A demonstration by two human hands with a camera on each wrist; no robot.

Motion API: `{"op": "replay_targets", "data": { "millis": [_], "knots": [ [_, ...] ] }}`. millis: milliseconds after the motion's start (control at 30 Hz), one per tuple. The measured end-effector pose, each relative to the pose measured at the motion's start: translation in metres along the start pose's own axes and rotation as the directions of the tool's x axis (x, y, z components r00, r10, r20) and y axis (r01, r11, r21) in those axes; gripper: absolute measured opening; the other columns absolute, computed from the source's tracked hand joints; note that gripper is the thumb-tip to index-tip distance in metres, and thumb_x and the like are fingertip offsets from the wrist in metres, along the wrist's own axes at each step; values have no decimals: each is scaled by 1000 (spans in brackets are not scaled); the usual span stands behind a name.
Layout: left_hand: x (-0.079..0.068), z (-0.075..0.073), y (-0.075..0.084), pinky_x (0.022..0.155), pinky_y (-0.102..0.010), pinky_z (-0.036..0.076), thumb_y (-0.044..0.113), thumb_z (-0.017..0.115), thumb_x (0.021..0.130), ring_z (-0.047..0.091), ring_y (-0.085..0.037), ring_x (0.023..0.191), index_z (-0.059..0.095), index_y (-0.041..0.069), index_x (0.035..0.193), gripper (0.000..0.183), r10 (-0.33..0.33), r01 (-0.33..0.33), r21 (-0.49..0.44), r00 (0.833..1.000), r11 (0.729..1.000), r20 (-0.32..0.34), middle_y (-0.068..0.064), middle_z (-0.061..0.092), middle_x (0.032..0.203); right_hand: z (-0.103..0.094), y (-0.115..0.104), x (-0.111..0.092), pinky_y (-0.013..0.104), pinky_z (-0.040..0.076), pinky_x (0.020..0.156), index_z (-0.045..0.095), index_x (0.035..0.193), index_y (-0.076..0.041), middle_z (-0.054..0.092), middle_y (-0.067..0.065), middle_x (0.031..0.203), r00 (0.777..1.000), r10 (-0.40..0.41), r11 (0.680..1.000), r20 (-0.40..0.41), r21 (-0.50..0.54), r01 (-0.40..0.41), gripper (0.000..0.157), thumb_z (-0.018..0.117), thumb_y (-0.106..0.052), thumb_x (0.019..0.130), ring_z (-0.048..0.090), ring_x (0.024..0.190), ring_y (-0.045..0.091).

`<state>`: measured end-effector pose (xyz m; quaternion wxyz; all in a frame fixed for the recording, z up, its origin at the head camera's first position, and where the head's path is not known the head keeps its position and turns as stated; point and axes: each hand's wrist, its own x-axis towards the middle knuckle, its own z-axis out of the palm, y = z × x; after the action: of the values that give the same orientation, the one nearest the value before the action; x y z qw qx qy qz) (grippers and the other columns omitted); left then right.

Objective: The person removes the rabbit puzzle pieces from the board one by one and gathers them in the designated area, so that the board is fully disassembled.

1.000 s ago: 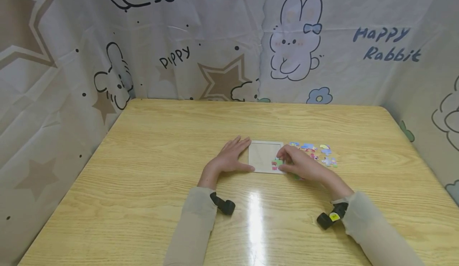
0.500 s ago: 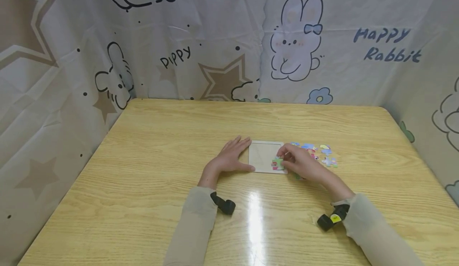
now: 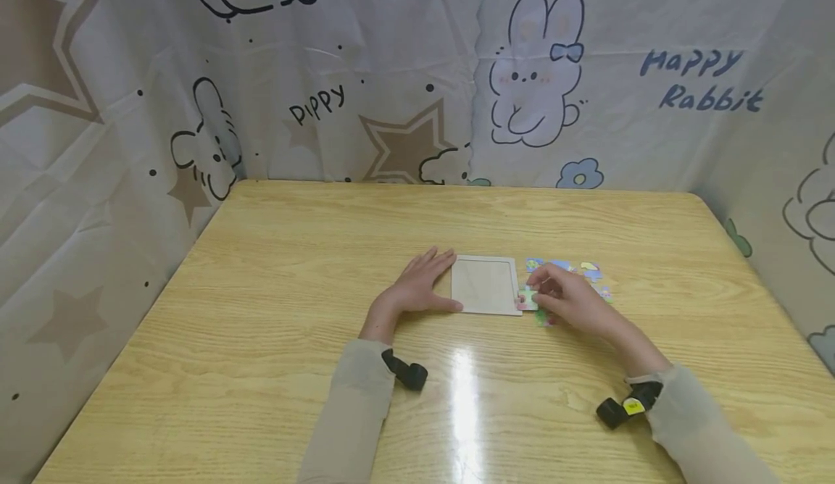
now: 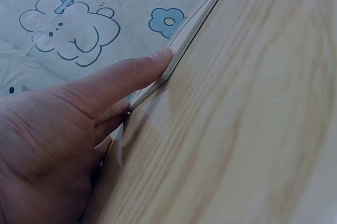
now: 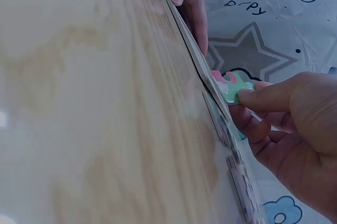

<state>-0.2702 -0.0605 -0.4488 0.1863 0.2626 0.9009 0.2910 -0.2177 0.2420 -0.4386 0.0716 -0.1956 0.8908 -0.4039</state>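
A square wooden puzzle tray point(image 3: 483, 286) with a raised rim lies flat on the table, its inside bare. At the tray's left edge rests my left hand point(image 3: 417, 285), thumb at the near corner and fingers spread toward the far one. My right hand point(image 3: 577, 303) pinches a green and pink jigsaw piece point(image 5: 231, 86) between thumb and fingers, just beyond the tray's right rim. Under and behind this hand lie several loose jigsaw pieces point(image 3: 590, 270), partly hidden by it. In the left wrist view, the left thumb point(image 4: 131, 77) presses against the tray's edge.
The wood-grain table point(image 3: 313, 252) stretches out on all sides of the tray. A printed cloth curtain point(image 3: 404, 71) hangs behind and beside it. Black cameras are strapped to both wrists, the left camera point(image 3: 411, 375) close above the table.
My right hand has moved right with the jigsaw piece, from inside the tray's lower right corner to past its right rim. The left hand and the tray have stayed in place.
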Motion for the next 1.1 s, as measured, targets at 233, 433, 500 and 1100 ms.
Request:
{"op": "replay_targets", "data": {
  "millis": [233,433,500,1100],
  "knots": [
    [0,-1,1,129,-41,-2,46,73,84,-2,-20,156,19,16,158,96,-2,2,-1,1000,1000,0,3,14,167,-11,5,-13,22,50,50,54,111,1,63,18,99,1000,6,1000,-14,10,-6,18,58,4,93,55,67,5],
    [-1,-1,3,129,-42,-2,46,73,84,-2,-21,156,19,16,158,96,0,0,-4,1000,1000,-3,2,14,166,-17,10,-24,18,55,70,57,108,-1,63,15,106,998,2,998,-70,-62,-6,17,62,3,92,60,85,1],
    [-1,-1,3,129,-42,-2,46,73,84,-2,-21,156,20,16,158,96,0,0,-8,1000,1000,-4,2,14,166,-20,11,-28,15,54,75,58,108,-2,63,13,106,996,6,997,-88,-82,-13,17,63,1,92,61,87,3],
    [-1,-1,2,129,-42,-2,44,74,83,-1,-22,156,21,15,157,95,5,-5,-23,1000,1000,-13,1,16,166,-40,29,-63,5,49,77,60,110,-4,66,12,106,975,7,986,-223,-159,-43,17,63,-4,93,55,90,-13]
  ]
}}
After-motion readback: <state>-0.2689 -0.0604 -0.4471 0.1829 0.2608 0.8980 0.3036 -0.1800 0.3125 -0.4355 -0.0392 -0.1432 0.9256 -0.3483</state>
